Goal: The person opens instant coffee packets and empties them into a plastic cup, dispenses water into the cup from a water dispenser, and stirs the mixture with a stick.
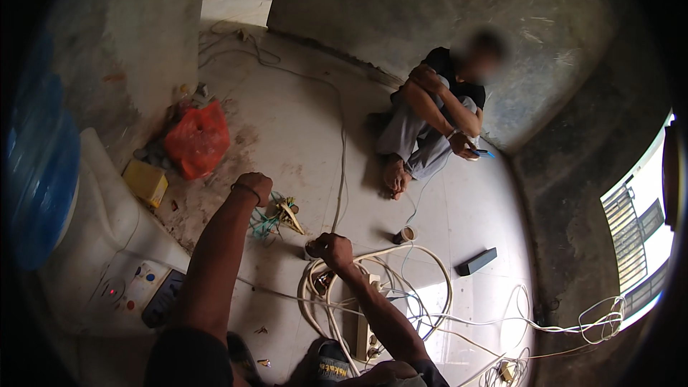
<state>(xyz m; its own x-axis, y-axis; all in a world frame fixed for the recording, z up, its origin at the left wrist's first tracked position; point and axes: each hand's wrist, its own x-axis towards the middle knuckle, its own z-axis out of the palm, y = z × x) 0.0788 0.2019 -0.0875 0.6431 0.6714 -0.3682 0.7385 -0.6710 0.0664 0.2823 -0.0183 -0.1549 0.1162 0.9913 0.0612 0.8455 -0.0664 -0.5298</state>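
Currently, the right hand (334,250) curls its fingers tightly at the far edge of the cable coil (450,288), beside a cup (309,250); the left hand (254,188) is fisted beyond the coil's left side, near green string (264,225); whether either holds anything, I cannot tell.

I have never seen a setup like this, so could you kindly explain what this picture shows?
Certainly. There is no machine here: a person works with bare hands, and a wide fisheye camera worn on their head looks down, which bends straight edges. The left hand is raised and the right hand is beside a small cup. Their fingers are largely hidden, so I cannot tell whether either holds anything. On the pale floor lie a coiled cable, a power strip, a red plastic bag and a yellow box. Another person sits by the wall, holding a phone.
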